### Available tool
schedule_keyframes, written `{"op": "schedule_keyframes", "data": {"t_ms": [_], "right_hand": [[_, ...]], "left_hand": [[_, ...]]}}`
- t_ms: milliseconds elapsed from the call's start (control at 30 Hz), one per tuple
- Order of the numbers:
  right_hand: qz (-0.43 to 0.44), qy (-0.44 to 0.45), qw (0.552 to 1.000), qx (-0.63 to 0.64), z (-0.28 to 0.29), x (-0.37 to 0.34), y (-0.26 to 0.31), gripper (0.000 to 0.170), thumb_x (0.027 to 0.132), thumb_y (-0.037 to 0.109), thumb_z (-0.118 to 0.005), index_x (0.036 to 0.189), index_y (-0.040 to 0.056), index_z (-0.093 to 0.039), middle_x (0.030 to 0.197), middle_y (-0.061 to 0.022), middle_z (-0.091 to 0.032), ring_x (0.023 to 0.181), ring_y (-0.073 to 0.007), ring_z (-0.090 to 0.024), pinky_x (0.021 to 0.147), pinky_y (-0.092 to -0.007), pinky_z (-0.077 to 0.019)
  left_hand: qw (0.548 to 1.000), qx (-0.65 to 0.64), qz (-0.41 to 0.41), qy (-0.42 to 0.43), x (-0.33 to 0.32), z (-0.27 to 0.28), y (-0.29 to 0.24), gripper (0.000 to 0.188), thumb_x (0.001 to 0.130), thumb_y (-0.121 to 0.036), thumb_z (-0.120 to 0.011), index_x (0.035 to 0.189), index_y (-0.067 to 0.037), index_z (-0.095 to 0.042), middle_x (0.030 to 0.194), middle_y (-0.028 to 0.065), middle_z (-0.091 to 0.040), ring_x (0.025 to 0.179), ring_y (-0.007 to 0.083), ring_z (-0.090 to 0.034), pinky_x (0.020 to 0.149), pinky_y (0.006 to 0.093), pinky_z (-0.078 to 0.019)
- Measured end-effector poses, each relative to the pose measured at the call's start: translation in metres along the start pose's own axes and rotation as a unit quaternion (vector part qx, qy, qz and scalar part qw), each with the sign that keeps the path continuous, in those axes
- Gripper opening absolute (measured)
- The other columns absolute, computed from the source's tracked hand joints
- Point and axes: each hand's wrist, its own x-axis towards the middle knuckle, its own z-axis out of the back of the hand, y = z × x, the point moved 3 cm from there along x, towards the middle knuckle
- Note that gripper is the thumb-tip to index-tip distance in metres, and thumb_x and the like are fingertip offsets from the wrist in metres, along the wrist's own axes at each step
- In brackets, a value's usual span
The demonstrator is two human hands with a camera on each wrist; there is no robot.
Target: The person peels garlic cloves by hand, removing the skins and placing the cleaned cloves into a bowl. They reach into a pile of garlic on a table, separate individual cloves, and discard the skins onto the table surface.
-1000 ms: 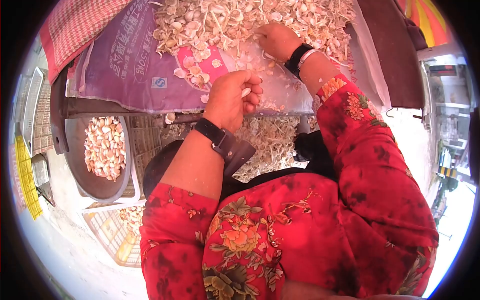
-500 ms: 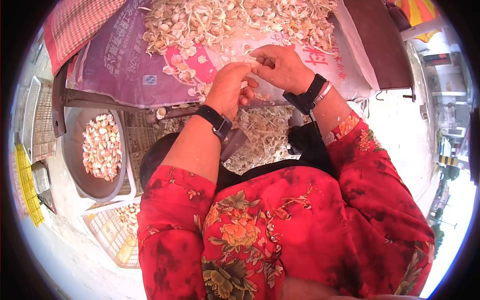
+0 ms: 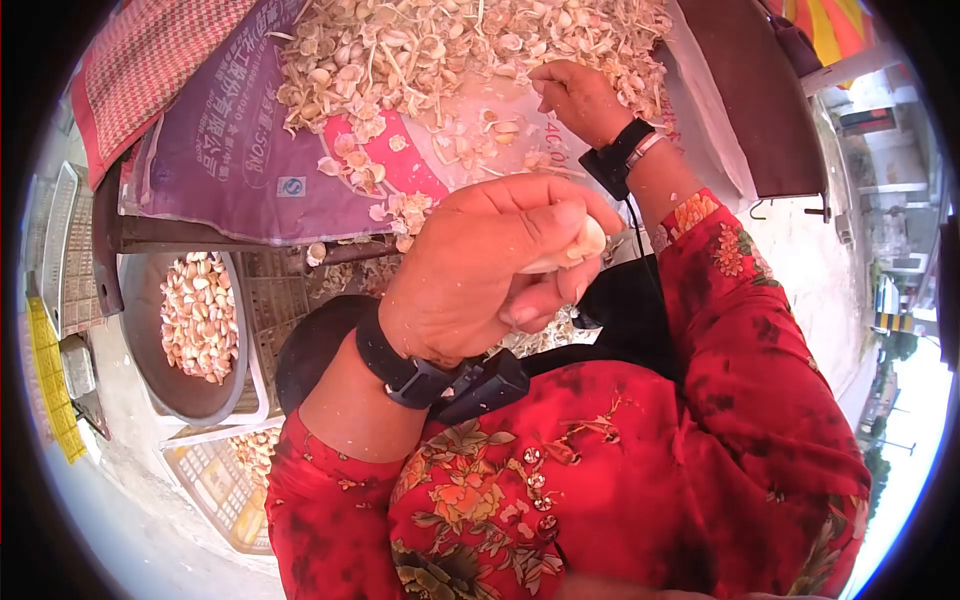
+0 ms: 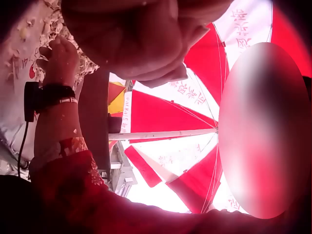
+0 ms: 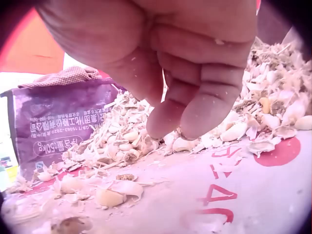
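My left hand (image 3: pixel 490 265) is raised close to the camera in the head view, over the table's near edge. Its thumb and curled fingers hold a pale garlic clove (image 3: pixel 587 243); the palm side is partly hidden. Farther off, my right hand (image 3: pixel 588 103) reaches down at the front of the heap of garlic cloves and skins (image 3: pixel 420 60). In the right wrist view its bent fingers (image 5: pixel 207 114) hang loosely, tips right at a clove (image 5: pixel 183 145) by the foot of the heap. Other loose cloves (image 5: pixel 109 197) and papery skins lie on the printed sack (image 5: pixel 258 195).
A grey basin of garlic cloves (image 3: pixel 200 318) stands low at the left, above a plastic crate (image 3: pixel 215 490). A checked cloth (image 3: pixel 165 85) covers the table's left corner. More skins lie below the table edge. A red and white umbrella (image 4: pixel 165 114) spreads overhead.
The hands met over the sack half a second ago and have parted. My left hand has risen toward the camera with a clove; my right has moved back out to the heap.
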Motion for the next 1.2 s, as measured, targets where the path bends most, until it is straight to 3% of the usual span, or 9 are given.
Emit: {"op": "schedule_keyframes", "data": {"t_ms": [67,200,500,700,733,833,867,1000,1200], "right_hand": [[0.079,-0.011,0.990,-0.118,-0.008,0.028,-0.014,0.022,0.087,0.016,-0.050,0.098,0.0033,-0.064,0.088,-0.0194,-0.065,0.081,-0.0343,-0.064,0.075,-0.0392,-0.0508],[0.134,0.031,0.951,-0.277,-0.031,0.058,-0.017,0.024,0.084,0.017,-0.051,0.101,0.0042,-0.064,0.095,-0.0203,-0.064,0.094,-0.0357,-0.061,0.082,-0.0424,-0.0492],[0.085,0.065,0.946,-0.305,-0.040,0.055,-0.024,0.022,0.078,0.016,-0.056,0.095,0.0064,-0.066,0.092,-0.0171,-0.066,0.089,-0.0344,-0.062,0.081,-0.0411,-0.0492],[0.041,0.056,0.957,-0.281,-0.030,0.037,-0.037,0.031,0.077,0.024,-0.057,0.101,0.0093,-0.069,0.101,-0.0142,-0.067,0.090,-0.0262,-0.065,0.080,-0.0351,-0.0505],[-0.158,0.157,0.970,-0.101,-0.018,0.019,-0.005,0.028,0.080,0.019,-0.059,0.102,0.0026,-0.067,0.093,-0.0128,-0.067,0.078,-0.0189,-0.066,0.073,-0.0319,-0.0541],[-0.198,0.074,0.925,0.314,-0.020,-0.005,-0.005,0.023,0.084,0.011,-0.061,0.102,-0.0036,-0.064,0.087,-0.0101,-0.064,0.071,-0.0139,-0.064,0.069,-0.0302,-0.0566],[-0.208,0.080,0.920,0.323,-0.017,-0.012,-0.001,0.024,0.090,0.013,-0.058,0.108,-0.0039,-0.059,0.086,-0.0027,-0.063,0.074,-0.0101,-0.062,0.073,-0.0293,-0.0567],[-0.168,0.147,0.844,0.488,-0.015,-0.035,0.021,0.023,0.091,0.011,-0.057,0.109,-0.0029,-0.058,0.088,-0.0036,-0.061,0.074,-0.0111,-0.061,0.076,-0.0308,-0.0563],[-0.124,0.190,0.765,0.602,-0.009,-0.061,0.054,0.022,0.088,0.008,-0.059,0.108,-0.0024,-0.058,0.083,-0.0059,-0.063,0.072,-0.0148,-0.063,0.069,-0.0336,-0.0571]], "left_hand": [[0.995,0.009,-0.015,0.094,-0.017,-0.031,-0.004,0.030,0.095,-0.018,-0.051,0.107,0.009,-0.056,0.069,0.0105,-0.057,0.043,0.0050,-0.037,0.040,0.0186,-0.0312],[0.946,0.039,-0.083,0.310,-0.038,-0.064,-0.009,0.026,0.094,-0.012,-0.053,0.106,0.012,-0.053,0.075,0.0088,-0.058,0.067,0.0136,-0.057,0.062,0.0261,-0.0444],[0.915,0.002,-0.339,0.217,-0.057,-0.075,0.014,0.015,0.087,-0.005,-0.062,0.096,0.008,-0.062,0.076,0.0141,-0.063,0.059,0.0246,-0.062,0.050,0.0295,-0.0494],[0.923,-0.049,-0.284,0.256,-0.066,-0.091,0.027,0.019,0.089,-0.010,-0.059,0.098,0.007,-0.060,0.076,0.0130,-0.062,0.056,0.0202,-0.058,0.047,0.0277,-0.0455],[0.925,-0.044,-0.265,0.268,-0.066,-0.093,0.027,0.020,0.090,-0.011,-0.058,0.099,0.007,-0.060,0.076,0.0128,-0.062,0.056,0.0192,-0.057,0.047,0.0273,-0.0446],[0.929,-0.026,-0.205,0.306,-0.067,-0.093,0.025,0.023,0.092,-0.014,-0.055,0.101,0.007,-0.058,0.076,0.0121,-0.061,0.054,0.0162,-0.054,0.046,0.0259,-0.0419],[0.932,-0.017,-0.178,0.314,-0.068,-0.091,0.021,0.024,0.092,-0.015,-0.054,0.101,0.007,-0.058,0.076,0.0118,-0.060,0.053,0.0152,-0.053,0.046,0.0255,-0.0410],[0.957,0.015,-0.066,0.282,-0.061,-0.072,0.009,0.028,0.095,-0.018,-0.050,0.104,0.008,-0.055,0.077,0.0109,-0.059,0.051,0.0112,-0.048,0.044,0.0237,-0.0375],[1.000,-0.004,0.004,-0.008,-0.028,0.022,0.014,0.032,0.097,-0.026,-0.043,0.100,0.002,-0.056,0.079,0.0097,-0.058,0.049,0.0078,-0.044,0.042,0.0219,-0.0335]]}}
